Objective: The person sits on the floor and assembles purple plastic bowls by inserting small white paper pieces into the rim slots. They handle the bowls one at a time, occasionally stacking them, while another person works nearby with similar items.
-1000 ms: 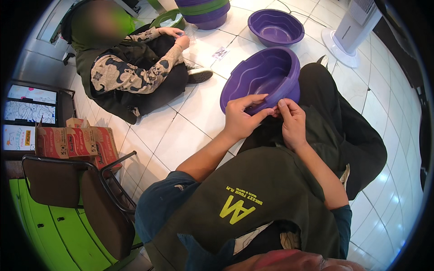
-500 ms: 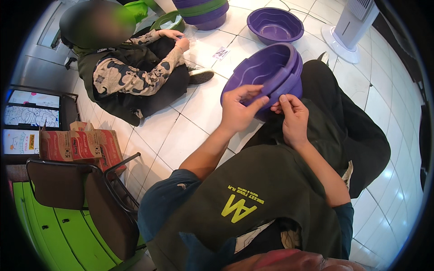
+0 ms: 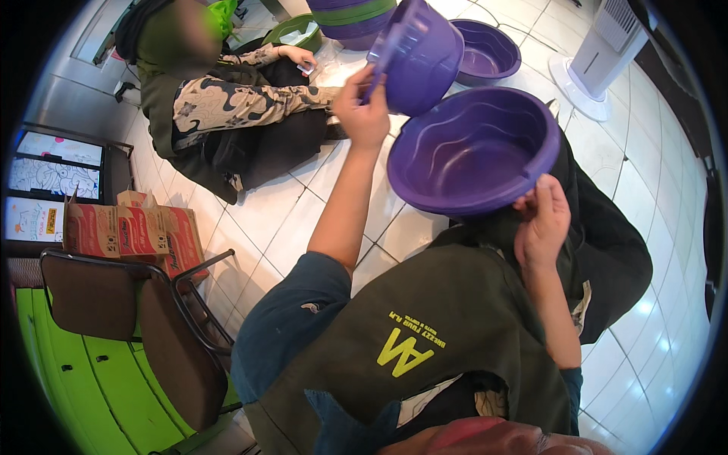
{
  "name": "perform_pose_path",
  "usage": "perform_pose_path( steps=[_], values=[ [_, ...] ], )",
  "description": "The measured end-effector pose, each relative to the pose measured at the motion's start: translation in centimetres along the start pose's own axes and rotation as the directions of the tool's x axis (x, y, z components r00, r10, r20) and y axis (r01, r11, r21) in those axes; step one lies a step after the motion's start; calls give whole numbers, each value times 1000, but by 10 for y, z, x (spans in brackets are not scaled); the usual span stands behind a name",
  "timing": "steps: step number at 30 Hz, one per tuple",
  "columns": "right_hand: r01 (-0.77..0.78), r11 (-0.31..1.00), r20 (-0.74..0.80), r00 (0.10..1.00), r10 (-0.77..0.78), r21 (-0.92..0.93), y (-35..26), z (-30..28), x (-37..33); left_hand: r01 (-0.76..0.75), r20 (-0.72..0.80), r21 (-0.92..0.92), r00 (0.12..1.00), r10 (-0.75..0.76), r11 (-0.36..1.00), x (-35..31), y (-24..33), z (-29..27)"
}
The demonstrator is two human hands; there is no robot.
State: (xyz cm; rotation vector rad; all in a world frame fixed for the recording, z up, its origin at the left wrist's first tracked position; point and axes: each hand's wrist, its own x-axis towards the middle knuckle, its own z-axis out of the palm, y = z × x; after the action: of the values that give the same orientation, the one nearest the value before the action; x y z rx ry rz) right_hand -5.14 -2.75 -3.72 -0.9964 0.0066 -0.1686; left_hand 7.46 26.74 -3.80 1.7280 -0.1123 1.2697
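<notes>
With my left hand [image 3: 365, 110] I grip the rim of a purple plastic basin [image 3: 426, 61], lifted and tilted on its side ahead of me. Closer in, a second purple basin [image 3: 478, 144] tips its hollow inside toward me above my legs. My right hand [image 3: 544, 216] pinches this nearer basin's rim at its lower right edge. The two basins are apart at the rims I hold; the lifted one overlaps the far edge of the nearer one in view. Part of my left fingers is hidden behind the lifted rim.
Another purple basin [image 3: 489, 53] stands on the tiled floor beyond. A stack of purple and green basins [image 3: 353, 19] is at the far middle, beside a green basin [image 3: 292, 32]. A person [image 3: 243, 114] sits at left. A white air cooler [image 3: 599, 53], cartons [image 3: 140, 231] and a chair [image 3: 174, 341] stand around.
The two nested basins have come apart. My left hand has moved up and away with one, while my right hand holds the other, now turned with its inside toward me.
</notes>
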Motion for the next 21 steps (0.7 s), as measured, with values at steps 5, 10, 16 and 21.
perform_pose_path(
  steps=[5,10,16,21],
  values=[
    [77,997,-11,997,-77,17,-38,-26,-16,-248,245,165,948,204,955,-38,-88,19],
    [187,981,-28,982,-188,-45,-88,-44,-28,-378,476,198,844,248,904,-72,-100,29],
    [219,975,-54,974,-221,-40,-88,-62,-30,-408,648,267,747,150,873,-87,-121,29],
    [228,973,-32,973,-229,-33,-86,-61,-30,-382,707,390,707,-7,838,-89,-143,21]
  ],
)
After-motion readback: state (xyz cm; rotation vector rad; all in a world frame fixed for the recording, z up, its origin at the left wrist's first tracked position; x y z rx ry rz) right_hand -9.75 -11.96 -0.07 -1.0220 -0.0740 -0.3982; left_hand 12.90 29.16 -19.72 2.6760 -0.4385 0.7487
